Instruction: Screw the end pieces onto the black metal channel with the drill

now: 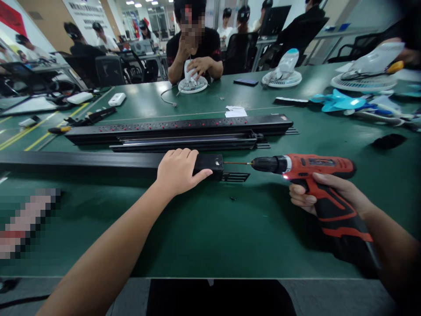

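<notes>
My left hand (177,172) lies over a long black metal bar (98,161), its fingers wrapped across the top near the right end. A slotted bracket (236,177) sticks out from that end. My right hand (342,193) grips a red and black cordless drill (317,166), index finger at the trigger. The drill's long thin bit (237,163) points left and meets the bar's end face. A small light glows under the chuck. Just in front of the bracket lies a tiny dark piece (233,199), perhaps a screw.
Behind the bar lie a black power strip with red dots (177,126) and a shorter black channel (187,142). Across the green table (210,237), a person handles a white fan part (192,83). Fan bases (282,78) and blue fan blades (342,102) sit at the right.
</notes>
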A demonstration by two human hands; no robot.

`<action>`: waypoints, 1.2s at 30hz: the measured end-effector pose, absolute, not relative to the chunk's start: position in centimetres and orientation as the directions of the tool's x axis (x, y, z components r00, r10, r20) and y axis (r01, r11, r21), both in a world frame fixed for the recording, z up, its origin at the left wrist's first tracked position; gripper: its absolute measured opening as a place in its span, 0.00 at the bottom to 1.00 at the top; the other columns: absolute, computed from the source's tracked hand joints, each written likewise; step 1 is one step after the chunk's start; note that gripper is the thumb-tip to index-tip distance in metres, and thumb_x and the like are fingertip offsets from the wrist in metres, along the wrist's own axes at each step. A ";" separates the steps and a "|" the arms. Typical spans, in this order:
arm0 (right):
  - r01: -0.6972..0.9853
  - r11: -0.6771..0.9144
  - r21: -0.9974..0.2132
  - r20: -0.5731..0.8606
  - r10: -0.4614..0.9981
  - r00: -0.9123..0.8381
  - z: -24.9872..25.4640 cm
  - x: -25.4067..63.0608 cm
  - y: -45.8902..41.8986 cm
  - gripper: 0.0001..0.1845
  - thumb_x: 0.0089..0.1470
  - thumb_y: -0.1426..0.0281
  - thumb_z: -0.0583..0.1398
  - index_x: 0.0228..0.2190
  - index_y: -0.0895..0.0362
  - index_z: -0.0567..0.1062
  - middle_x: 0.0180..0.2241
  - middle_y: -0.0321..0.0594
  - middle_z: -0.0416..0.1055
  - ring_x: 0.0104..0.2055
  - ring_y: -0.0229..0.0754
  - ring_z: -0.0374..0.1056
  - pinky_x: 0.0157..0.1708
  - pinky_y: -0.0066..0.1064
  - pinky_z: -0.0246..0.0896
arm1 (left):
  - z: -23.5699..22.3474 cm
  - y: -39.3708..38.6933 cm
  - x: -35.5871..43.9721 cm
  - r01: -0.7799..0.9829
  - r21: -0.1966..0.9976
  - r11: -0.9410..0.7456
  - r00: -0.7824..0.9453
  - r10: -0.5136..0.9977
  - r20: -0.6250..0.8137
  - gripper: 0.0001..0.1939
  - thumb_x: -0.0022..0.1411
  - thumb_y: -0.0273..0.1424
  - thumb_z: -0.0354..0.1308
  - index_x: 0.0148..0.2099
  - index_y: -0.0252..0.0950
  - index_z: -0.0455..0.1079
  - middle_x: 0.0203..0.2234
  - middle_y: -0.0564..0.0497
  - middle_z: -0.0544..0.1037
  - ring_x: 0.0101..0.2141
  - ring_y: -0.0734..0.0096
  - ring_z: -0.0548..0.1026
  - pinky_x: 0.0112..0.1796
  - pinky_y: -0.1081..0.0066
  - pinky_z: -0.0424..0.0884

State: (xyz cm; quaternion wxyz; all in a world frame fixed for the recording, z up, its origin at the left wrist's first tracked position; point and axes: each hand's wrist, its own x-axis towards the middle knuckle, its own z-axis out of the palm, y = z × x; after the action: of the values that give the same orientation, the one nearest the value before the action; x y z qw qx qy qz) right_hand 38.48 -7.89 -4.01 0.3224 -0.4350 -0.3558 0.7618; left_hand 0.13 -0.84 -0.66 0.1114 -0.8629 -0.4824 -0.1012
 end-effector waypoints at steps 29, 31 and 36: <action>-0.282 -0.538 -0.794 -0.419 0.822 -0.386 -4.5 38.7 -8.0 0.17 0.47 0.52 0.51 0.29 0.53 0.65 0.23 0.32 0.57 0.22 0.32 0.47 0.19 0.27 0.48 | -1.1 -0.7 0.0 0.850 -0.104 -0.516 0.521 0.795 0.311 0.35 0.71 0.59 0.42 0.55 0.35 0.72 0.45 0.40 0.80 0.45 0.50 0.77 0.48 0.56 0.67; -0.291 -0.535 -0.793 -0.419 0.826 -0.376 -4.5 38.7 -8.1 0.18 0.48 0.52 0.51 0.31 0.52 0.65 0.24 0.33 0.57 0.22 0.32 0.47 0.20 0.27 0.48 | -1.1 -0.7 0.0 0.850 -0.104 -0.516 0.521 0.795 0.309 0.36 0.71 0.60 0.42 0.55 0.34 0.72 0.45 0.40 0.80 0.45 0.50 0.77 0.48 0.55 0.67; -0.285 -0.555 -0.781 -0.422 0.807 -0.413 -4.5 38.8 -8.0 0.18 0.49 0.52 0.50 0.31 0.52 0.64 0.23 0.32 0.57 0.22 0.32 0.48 0.20 0.28 0.48 | -1.0 -0.7 0.0 0.851 -0.107 -0.515 0.521 0.798 0.302 0.37 0.71 0.60 0.42 0.55 0.32 0.73 0.45 0.39 0.80 0.45 0.49 0.77 0.48 0.54 0.68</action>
State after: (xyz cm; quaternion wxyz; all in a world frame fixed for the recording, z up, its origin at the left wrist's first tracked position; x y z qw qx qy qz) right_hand 38.76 -7.99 -4.48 0.3505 -0.4131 -0.3157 0.7790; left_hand 0.01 -0.72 -0.98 0.1214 -0.8636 -0.4774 -0.1076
